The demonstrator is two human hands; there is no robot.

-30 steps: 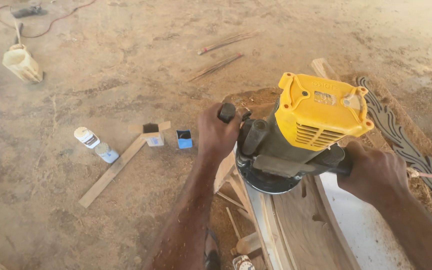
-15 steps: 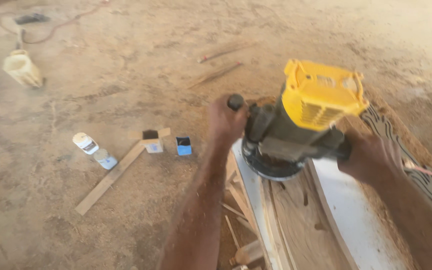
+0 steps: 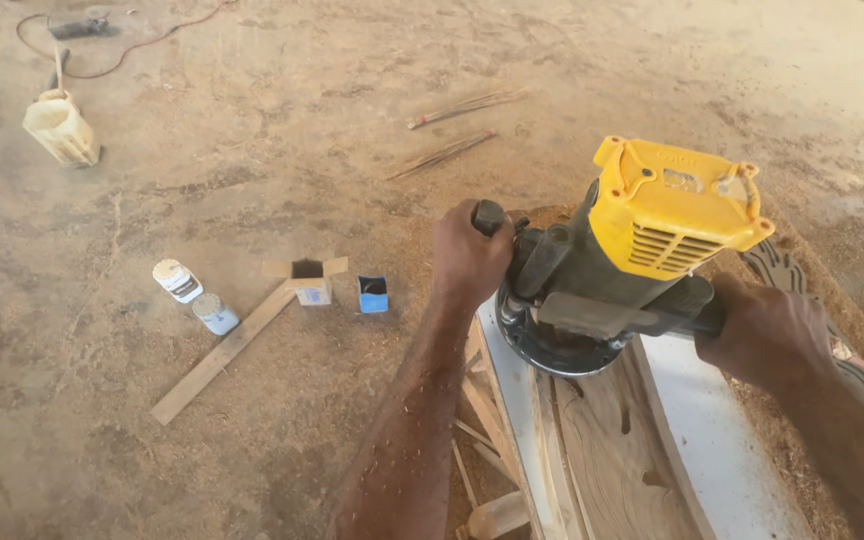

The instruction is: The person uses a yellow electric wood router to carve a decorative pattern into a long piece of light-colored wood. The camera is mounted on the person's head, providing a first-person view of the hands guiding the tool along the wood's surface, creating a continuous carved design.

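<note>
Both hands' fingers wrapped on router handles — base at curved board's left edge.

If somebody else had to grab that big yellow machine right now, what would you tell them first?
Left hand: gripped round the router's left handle.
Right hand: gripped round its right handle.
The yellow-topped router sits base-down on the curved wooden piece, at its far end.
Done: sawdust lies heaped beside the wood, so some cutting has happened.
Left: I cannot tell how much of the curve remains.
On the floor to the left: two small tins, two open boxes, a wooden strip.
</note>
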